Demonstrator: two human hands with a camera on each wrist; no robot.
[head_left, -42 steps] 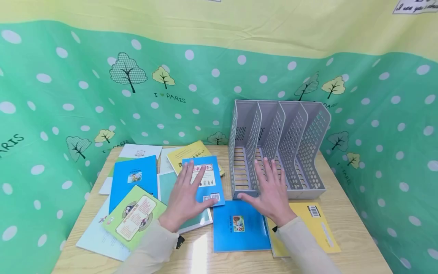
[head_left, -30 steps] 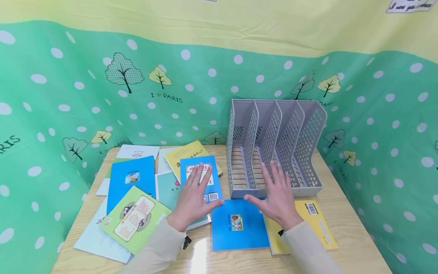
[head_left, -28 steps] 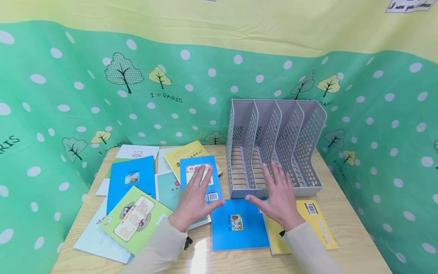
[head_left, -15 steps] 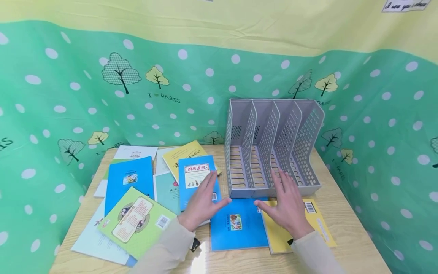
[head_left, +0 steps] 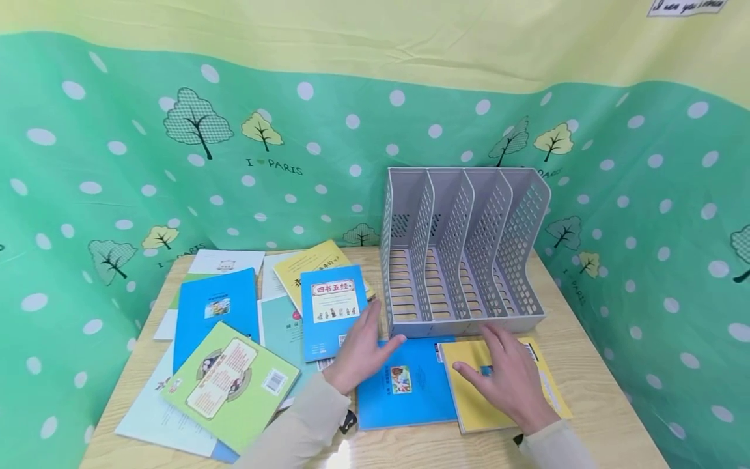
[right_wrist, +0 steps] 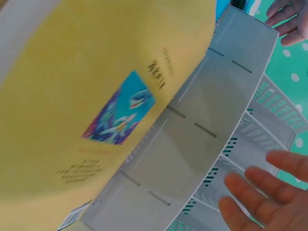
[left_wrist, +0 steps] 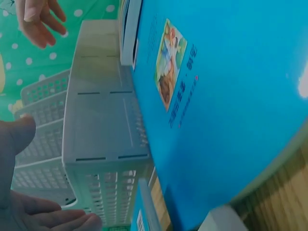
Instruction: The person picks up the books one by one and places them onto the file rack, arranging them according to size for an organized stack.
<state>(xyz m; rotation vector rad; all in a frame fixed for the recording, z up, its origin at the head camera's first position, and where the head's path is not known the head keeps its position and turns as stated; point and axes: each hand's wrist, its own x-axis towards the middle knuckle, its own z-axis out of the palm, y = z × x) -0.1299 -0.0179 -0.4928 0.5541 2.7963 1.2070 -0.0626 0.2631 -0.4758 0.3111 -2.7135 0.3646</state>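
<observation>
In the head view my left hand [head_left: 364, 350] hovers between two blue books, fingers extended and nothing in them. Its fingertips overlap the right edge of the small blue book [head_left: 333, 306] with a white label. Below its thumb lies the larger blue book [head_left: 428, 391], with a picture on its cover. My right hand [head_left: 508, 374] is over the yellow book [head_left: 469, 404], its fingers spread and holding nothing. Both wrist views show the palms empty, the right hand [right_wrist: 269, 199] near the grey file rack [right_wrist: 192, 120]. The yellow book slightly overlaps the larger blue one.
Behind the hands stands the four-slot grey rack, its slots opening toward me. On the left, several books lie overlapping, among them a green book [head_left: 231, 384], a blue book [head_left: 217, 306] and a yellow book [head_left: 319, 260]. A patterned curtain [head_left: 328, 130] surrounds the wooden table [head_left: 592, 404].
Both hands have drawn nearer to me and to the right, uncovering the small blue book's label. The view has shifted slightly. Books and rack keep their places.
</observation>
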